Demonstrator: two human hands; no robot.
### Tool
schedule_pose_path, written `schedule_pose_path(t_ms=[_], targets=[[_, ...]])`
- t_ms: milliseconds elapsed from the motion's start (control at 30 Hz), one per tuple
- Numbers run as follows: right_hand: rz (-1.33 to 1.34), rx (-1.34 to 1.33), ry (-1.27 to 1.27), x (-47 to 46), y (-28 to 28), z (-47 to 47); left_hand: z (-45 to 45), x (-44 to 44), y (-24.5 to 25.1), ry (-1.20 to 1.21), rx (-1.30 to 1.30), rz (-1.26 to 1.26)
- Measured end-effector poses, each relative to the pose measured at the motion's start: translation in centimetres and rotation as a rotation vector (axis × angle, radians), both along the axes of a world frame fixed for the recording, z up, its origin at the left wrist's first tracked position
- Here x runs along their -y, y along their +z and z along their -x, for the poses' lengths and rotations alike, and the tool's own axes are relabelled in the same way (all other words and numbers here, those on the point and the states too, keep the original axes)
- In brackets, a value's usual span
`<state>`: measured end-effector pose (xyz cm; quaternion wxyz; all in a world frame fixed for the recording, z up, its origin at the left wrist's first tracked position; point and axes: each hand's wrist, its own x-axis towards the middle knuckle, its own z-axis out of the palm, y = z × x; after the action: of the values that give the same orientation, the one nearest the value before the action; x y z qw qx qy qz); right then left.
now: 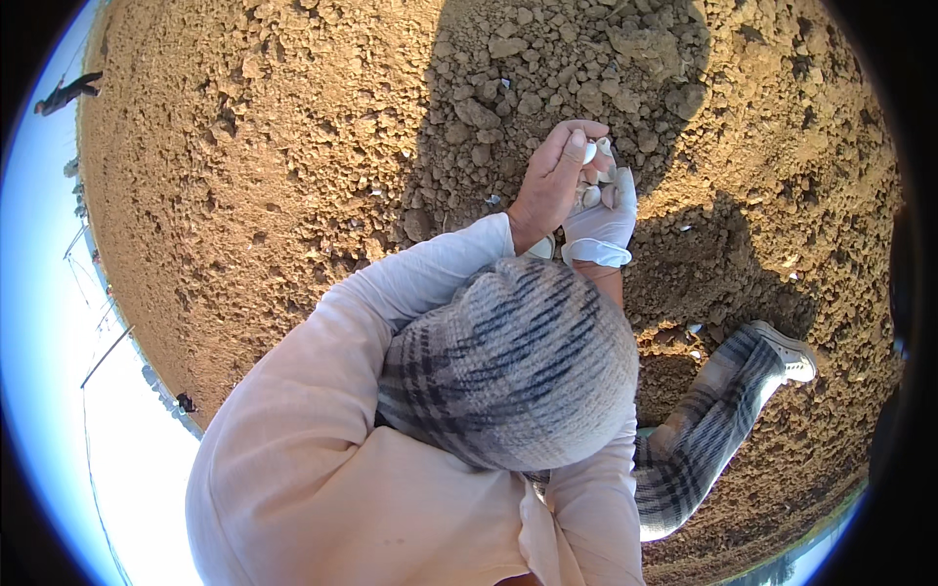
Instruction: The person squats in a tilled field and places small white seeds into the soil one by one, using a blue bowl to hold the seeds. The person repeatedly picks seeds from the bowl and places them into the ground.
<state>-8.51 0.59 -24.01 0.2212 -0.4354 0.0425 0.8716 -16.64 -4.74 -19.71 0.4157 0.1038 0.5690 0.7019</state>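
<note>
My left hand (553,176), bare, pinches a white garlic clove (590,152) between thumb and fingers. Just to its right, my right hand (615,220) wears a thin white glove and is cupped palm up around several garlic cloves (591,195). Both hands are close together above the loose soil, and the left fingers partly hide what lies in the right palm. More pale cloves or pieces lie on the ground, such as one white piece (695,329) near my shoe and another (492,199) left of my hands.
Cloddy brown soil (308,146) surrounds me, partly shaded. My bent knee in plaid trousers (513,366) is below my hands; a pale shoe (795,359) rests at right. Far off at upper left stands a person (69,93). Poles (108,357) rise along the field's edge.
</note>
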Motion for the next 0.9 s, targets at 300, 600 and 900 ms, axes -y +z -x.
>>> schedule_pose_path(t_ms=[300,600,900], targets=[[-0.014,0.070,0.271,1.9,2.1,-1.8,3.4,8.5,-0.5,0.060,0.644,-0.069],[-0.056,0.286,0.199,3.4,5.7,-3.3,11.1,18.0,-5.3,0.344,0.435,0.285],[-0.043,0.244,0.184,3.2,4.2,-4.9,12.5,15.8,-7.5,0.176,-0.138,0.736]])
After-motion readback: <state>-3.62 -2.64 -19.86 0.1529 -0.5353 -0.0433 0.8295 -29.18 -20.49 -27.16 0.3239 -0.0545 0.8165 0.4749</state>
